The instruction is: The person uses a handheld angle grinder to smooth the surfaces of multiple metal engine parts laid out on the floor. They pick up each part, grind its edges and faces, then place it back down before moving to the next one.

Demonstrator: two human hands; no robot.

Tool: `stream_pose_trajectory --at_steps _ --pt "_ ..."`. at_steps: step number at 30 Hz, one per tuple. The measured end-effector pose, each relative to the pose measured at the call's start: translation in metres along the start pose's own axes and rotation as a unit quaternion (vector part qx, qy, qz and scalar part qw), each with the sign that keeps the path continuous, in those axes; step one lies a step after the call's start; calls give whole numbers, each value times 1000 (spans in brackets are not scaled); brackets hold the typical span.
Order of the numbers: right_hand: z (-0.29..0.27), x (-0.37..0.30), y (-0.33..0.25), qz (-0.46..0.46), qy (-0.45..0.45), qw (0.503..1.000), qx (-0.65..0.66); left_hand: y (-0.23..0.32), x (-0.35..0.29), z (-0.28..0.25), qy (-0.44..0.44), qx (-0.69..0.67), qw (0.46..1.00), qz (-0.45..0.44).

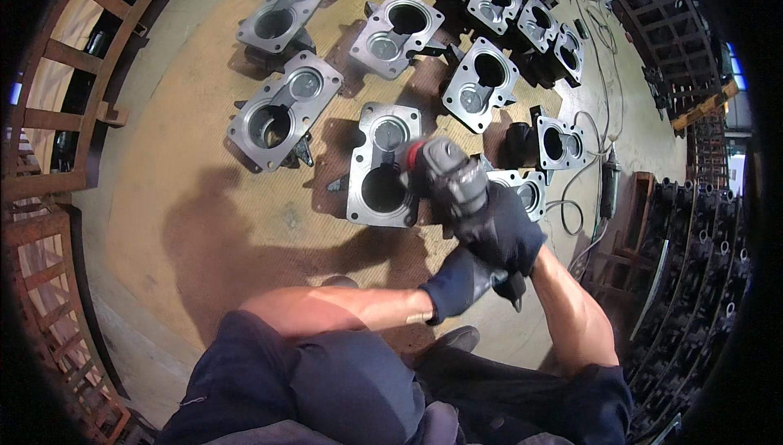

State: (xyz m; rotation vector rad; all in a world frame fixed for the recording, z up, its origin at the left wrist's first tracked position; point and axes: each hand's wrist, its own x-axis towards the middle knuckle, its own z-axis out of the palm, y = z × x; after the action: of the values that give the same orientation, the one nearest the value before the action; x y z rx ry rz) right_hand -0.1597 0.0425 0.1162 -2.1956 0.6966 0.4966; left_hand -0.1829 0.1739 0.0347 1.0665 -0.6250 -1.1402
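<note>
My right hand (pixel 512 231), in a dark glove, is wrapped round the body of a grey and black angle grinder (pixel 450 174). Lower on the same grinder, toward its rear end, my left hand (pixel 462 283) is closed in a dark glove too. A red part shows at the tool's front, slightly blurred. The grinder's head overlaps the right edge of a metal casting (pixel 352 200) with a flat machined face, two round bores and bolt holes; whether they touch I cannot tell. Just right of the tool, another casting (pixel 532 192) is partly covered by my right hand.
Several similar castings stand beyond, such as one casting (pixel 259 137) at left and another casting (pixel 462 101) ahead, on a tan ribbed mat (pixel 163 159). A black cylindrical tool (pixel 610 184) and loose cables (pixel 581 200) lie at right. Wooden crates (pixel 45 119) flank the left; stacked dark parts (pixel 693 282) stand right.
</note>
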Motion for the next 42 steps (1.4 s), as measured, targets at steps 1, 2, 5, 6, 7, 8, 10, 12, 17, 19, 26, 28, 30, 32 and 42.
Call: stream_pose_trajectory --at_steps 1,2,5,6,7,8,10,12,17,19,26,28,30,32,42 --pt "2 12 10 -47 50 997 24 2 9 -4 16 44 998 40" --pt "8 27 20 -97 93 990 46 13 16 -14 14 107 994 -2" --pt "-7 48 19 -150 52 987 -7 0 40 -18 113 31 991 67" --pt "-10 48 19 -152 50 987 -18 1 39 -17 107 15 993 48" --pt "-9 44 17 -146 62 987 7 2 36 -15 100 -2 995 28" --pt "-8 41 15 -143 73 986 33 4 33 -14 95 -16 995 8" --pt "2 28 35 -138 51 989 -20 13 18 -7 59 -14 998 11" --pt "9 6 25 -96 11 995 -4 16 1 4 61 -37 997 24" --pt "7 -8 12 -72 -10 997 21 16 -8 9 31 -75 996 -44" --pt "9 19 40 -142 28 990 -1 20 5 -5 28 70 997 35" --pt "-13 54 18 -274 18 951 -140 29 36 -38 -10 59 996 -63" --pt "-9 45 27 -234 5 966 -115 11 28 -27 -7 80 997 -6" --pt "-4 27 46 -227 -19 962 -150 31 17 -19 -61 104 993 7" --pt "6 8 35 -191 -48 970 -144 -12 -1 -1 -15 -73 997 -25" --pt "4 -1 0 34 12 995 90 22 -7 -14 5 12 991 -136"
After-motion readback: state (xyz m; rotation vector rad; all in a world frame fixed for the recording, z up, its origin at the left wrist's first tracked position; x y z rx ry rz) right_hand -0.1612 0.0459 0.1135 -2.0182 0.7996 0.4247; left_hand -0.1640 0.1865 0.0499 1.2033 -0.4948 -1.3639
